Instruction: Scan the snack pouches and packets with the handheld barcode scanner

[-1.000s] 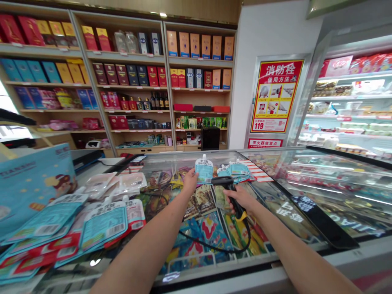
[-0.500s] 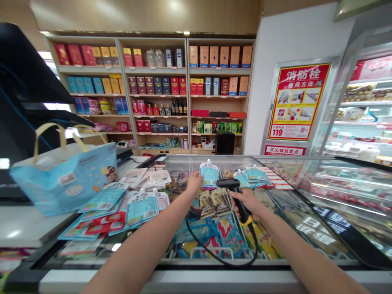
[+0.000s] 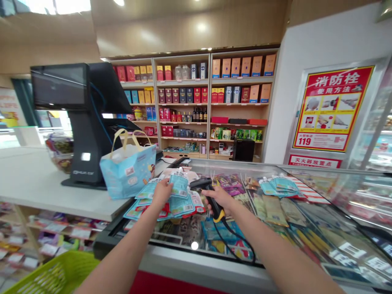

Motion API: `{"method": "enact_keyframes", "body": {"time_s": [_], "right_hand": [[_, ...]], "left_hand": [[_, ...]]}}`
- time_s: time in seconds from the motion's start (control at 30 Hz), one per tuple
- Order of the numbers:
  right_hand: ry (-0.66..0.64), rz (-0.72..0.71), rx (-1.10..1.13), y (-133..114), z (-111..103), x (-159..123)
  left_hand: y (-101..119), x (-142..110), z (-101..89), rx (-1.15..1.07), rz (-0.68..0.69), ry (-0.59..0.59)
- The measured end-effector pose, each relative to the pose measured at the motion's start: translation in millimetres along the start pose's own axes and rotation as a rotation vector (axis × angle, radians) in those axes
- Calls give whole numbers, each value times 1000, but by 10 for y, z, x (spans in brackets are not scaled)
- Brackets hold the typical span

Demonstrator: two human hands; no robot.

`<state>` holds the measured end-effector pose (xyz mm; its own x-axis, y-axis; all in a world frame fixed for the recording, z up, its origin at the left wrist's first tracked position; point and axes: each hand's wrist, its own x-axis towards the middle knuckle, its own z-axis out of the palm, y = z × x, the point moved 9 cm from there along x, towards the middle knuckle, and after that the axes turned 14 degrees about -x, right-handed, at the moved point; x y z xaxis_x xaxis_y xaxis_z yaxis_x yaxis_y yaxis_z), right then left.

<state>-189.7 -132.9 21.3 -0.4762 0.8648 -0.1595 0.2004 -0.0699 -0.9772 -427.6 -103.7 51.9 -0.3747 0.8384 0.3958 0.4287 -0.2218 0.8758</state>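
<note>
My left hand (image 3: 163, 192) pinches the edge of a light-blue pouch (image 3: 179, 185) with a white top and a small spout. This pouch is over a loose pile of similar blue pouches (image 3: 180, 207), with red packs among them; whether it touches the pile I cannot tell. In my right hand (image 3: 221, 199) is a black barcode scanner (image 3: 201, 183) with a yellow band near its cable. Its head points left, close beside the held pouch. A second, smaller group of blue pouches (image 3: 279, 185) lies farther right on the freezer's glass top.
Packed food shows beneath the glass of the chest freezer (image 3: 220, 261). A blue carrier bag (image 3: 128, 169) and a black checkout terminal (image 3: 84, 130) stand on the left counter (image 3: 27, 175). The scanner's cable loops over the glass. A green basket (image 3: 58, 273) sits at lower left.
The view has turned left. My left hand has carried the pouch leftward from mid-glass to the left pile, and my right hand has moved the scanner left along with it.
</note>
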Motion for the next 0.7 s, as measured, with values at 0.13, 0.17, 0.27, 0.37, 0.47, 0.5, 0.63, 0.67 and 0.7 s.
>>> {"method": "enact_keyframes", "body": {"time_s": [0.13, 0.17, 0.27, 0.37, 0.47, 0.5, 0.63, 0.67, 0.7], "right_hand": [[-43, 19, -4, -27, 323, 190], [-54, 18, -11, -29, 382, 221], [-69, 21, -15, -8, 504, 294], [-61, 24, 1, 44, 549, 343], [-37, 10, -4, 97, 481, 352], [-24, 0, -14, 109, 422, 346], [84, -36, -77, 110, -10, 309], [134, -39, -91, 105, -149, 302], [181, -38, -102, 99, -279, 297]], "left_hand": [[73, -16, -194, 295, 16, -36], [87, -23, -223, 362, 13, -38], [146, -66, -274, 531, 17, -29], [325, -177, -231, 698, 133, 7], [517, -370, -23, 790, 289, 8], [540, -442, 100, 791, 328, -38], [450, -734, 593, 754, 378, -278], [416, -795, 665, 748, 376, -301], [394, -856, 721, 743, 385, -314]]}}
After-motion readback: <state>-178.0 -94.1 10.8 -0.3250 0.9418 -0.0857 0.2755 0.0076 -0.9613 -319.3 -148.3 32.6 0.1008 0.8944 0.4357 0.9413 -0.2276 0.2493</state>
